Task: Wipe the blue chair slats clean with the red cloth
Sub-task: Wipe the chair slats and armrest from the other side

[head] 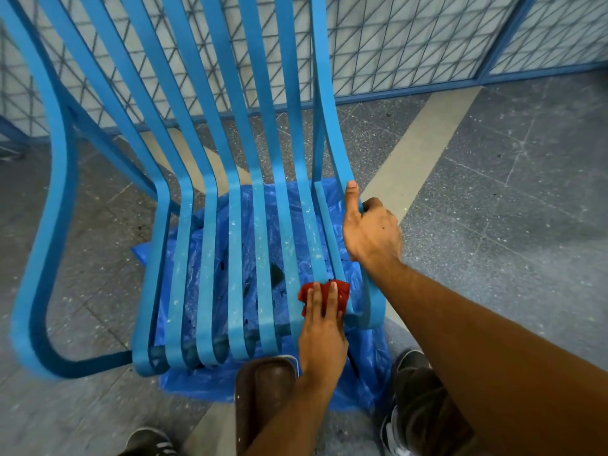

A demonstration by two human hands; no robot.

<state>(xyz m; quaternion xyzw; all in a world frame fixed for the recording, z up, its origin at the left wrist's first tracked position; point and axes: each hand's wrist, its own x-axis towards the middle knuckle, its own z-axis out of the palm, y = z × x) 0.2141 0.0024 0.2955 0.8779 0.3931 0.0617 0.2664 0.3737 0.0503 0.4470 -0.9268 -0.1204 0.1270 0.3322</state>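
Note:
A blue slatted chair (pixel 210 245) fills the left and middle of the view, and its seat slats carry white specks. The red cloth (pixel 342 292) lies bunched on the right-hand seat slats near the front edge. My left hand (pixel 320 327) presses down on the cloth with its fingers stretched over it. My right hand (pixel 370 232) grips the rightmost slat where the seat bends up into the back, thumb pointing up along the slat.
A blue plastic sheet (pixel 197 383) covers the floor under the chair. A brown tray-like object (pixel 263 386) sits at the seat's front edge. My shoes (pixel 408 366) stand on speckled grey floor (pixel 493 192). A blue-framed mesh fence (pixel 411 44) runs behind.

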